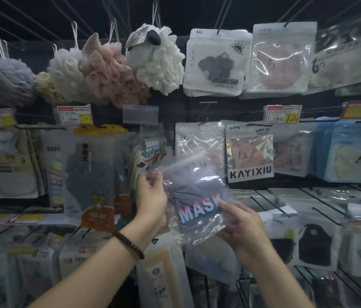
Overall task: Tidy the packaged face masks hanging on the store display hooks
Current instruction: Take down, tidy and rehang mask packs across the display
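Left hand (150,194) and right hand (244,227) each grip the loose mask bag (197,203); next it probably needs hanging up.

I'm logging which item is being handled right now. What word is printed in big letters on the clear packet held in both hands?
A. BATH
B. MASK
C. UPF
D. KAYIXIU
B: the clear packet, pinched at its top corner by the left hand and held at its lower edge by the right hand, reads MASK across its front.
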